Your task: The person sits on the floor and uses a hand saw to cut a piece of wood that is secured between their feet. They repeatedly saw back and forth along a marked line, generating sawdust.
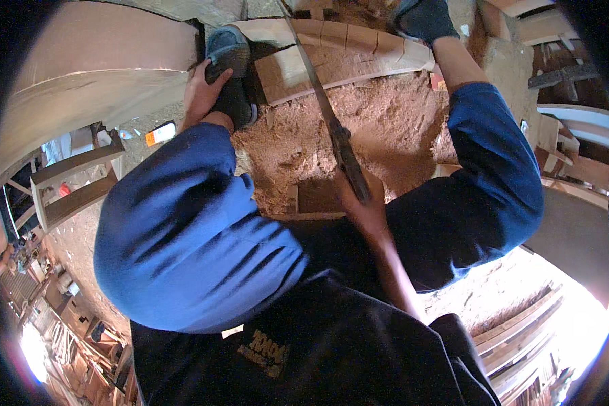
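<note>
A person in blue trousers sits over a floor thickly strewn with reddish sawdust, in a cluttered woodworking room. Large pale wooden panels fill the upper left, with a small orange-and-white packet on the ground near them; an open wooden frame stands farther left, scrap wood is heaped at lower left, and long planks lie at lower right beside glaring light. At the top, between the two dark shoes, lies a thick wooden board with several cut lines across it. The right hand is clenched round the dark handle of a handsaw, whose narrow blade crosses the board toward its left end. The left hand rests against the left shoe, thumb across it; the other fingers are partly hidden, so how firmly they grasp cannot be told. The blade's far tip and part of the right shoe are cut off above, the blade's teeth are hard to make out, and the dark fisheye rim swallows the room's edges
</note>
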Demonstrator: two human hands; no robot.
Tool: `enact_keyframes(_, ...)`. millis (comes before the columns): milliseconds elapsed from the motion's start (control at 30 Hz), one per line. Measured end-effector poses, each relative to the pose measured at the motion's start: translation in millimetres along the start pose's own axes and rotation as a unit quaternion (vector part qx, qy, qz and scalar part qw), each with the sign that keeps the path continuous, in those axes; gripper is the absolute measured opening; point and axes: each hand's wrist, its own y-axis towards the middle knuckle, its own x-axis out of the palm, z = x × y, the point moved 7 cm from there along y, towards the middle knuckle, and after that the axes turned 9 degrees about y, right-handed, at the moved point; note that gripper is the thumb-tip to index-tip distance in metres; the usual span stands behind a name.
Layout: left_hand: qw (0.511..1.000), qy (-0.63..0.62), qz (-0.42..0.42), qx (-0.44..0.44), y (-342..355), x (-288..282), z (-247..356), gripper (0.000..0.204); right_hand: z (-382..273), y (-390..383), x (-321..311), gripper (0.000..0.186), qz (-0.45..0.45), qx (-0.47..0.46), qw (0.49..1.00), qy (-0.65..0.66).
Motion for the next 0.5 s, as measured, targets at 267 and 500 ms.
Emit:
enact_keyframes(267, 0.999, -0.029, 0.032, -0.032, -10, -3, 9, 0.048, 22, -16, -11, 0.013, 0.005, -0.067, 0.990, -0.124)
enact_keyframes(500, 1.000, -0.019, -0.003, 0.009, -3, 8, 29, 0.036, 13, -42, -11, 0.025, 0.036, -0.026, 0.999, -0.011)
